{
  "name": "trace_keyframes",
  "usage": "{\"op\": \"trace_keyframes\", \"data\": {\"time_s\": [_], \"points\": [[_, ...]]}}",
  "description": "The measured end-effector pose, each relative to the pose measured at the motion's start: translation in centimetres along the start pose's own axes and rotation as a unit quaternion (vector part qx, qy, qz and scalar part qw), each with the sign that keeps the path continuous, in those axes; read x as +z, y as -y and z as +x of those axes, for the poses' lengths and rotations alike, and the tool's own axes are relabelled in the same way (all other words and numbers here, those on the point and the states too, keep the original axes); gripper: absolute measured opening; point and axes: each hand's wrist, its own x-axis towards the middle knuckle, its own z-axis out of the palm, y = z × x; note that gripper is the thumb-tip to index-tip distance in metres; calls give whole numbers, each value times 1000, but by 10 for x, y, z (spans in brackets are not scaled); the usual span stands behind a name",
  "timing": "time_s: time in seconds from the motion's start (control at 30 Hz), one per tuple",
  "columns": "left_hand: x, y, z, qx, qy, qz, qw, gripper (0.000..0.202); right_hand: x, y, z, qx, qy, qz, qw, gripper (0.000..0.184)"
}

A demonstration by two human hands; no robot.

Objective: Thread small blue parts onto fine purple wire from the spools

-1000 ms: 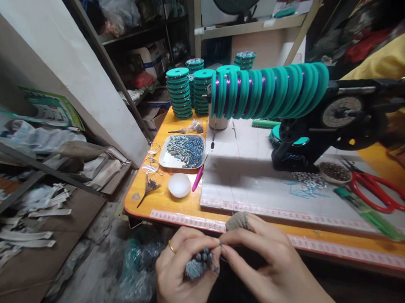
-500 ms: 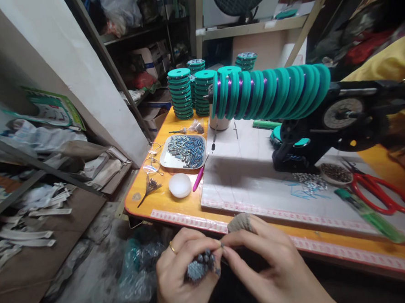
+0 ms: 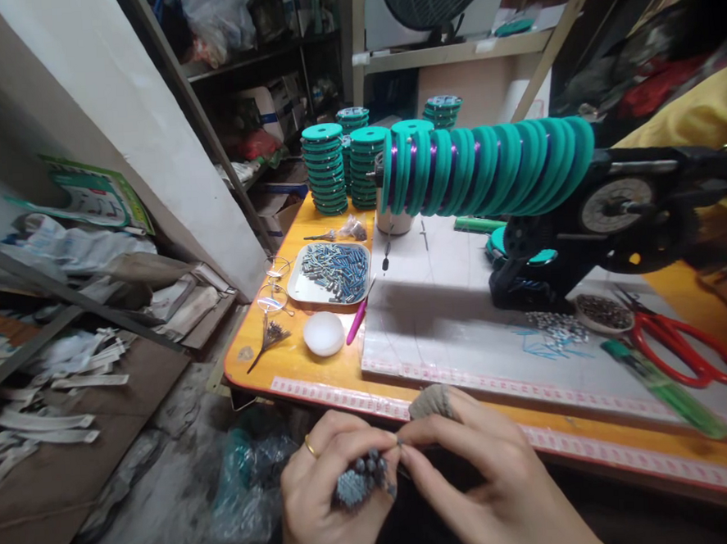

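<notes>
Low in the view, in front of the table edge, my left hand is closed around a bundle of small grey-blue tube pieces, their ends sticking up between my fingers. A ring sits on one finger. My right hand pinches with thumb and forefinger right at the top of the bundle, touching my left fingertips. What the pinch holds is too small to make out. A brownish fabric wrap covers one right fingertip.
An orange table carries a white mat, a tray of blue-grey pieces, a white round dish, a pink-handled tool, red scissors and stacks of teal spools. A black winder holds a row of teal spools. Cluttered shelves stand left.
Nothing but a slight shift of the view; both hands stay together at the bundle.
</notes>
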Motion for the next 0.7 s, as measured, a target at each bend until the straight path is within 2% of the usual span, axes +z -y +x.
{"op": "trace_keyframes", "data": {"time_s": [0.23,0.53,0.7], "points": [[-9,2,6,67,53,23,996,20,-1,-1,0,1,-7,5,1000,16],[-9,7,8,65,45,37,996,21,-1,-7,-1,-16,-52,33,998,12],[-4,2,10,65,27,21,997,21,4,-10,-4,-12,-81,62,995,10]]}}
